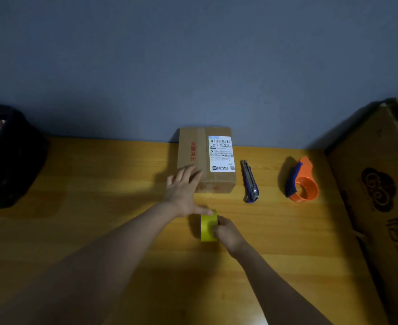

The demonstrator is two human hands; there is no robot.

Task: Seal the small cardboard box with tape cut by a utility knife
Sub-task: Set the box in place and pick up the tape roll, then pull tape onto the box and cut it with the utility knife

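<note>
A small cardboard box [207, 158] with red print and a white shipping label lies against the wall on the wooden table [94, 184]. My left hand [183, 191] is spread flat, fingertips on the box's near left corner, thumb touching the yellow-green tape roll [208, 225]. That roll stands on edge in front of the box, and my right hand [229, 234] grips it from the right side. A blue utility knife [250, 181] lies right of the box, untouched.
An orange and blue tape dispenser [302, 181] sits right of the knife. A large cardboard carton [378, 195] fills the right side. A dark bag or bin [8, 156] stands at the left edge. A blue-grey wall backs the table.
</note>
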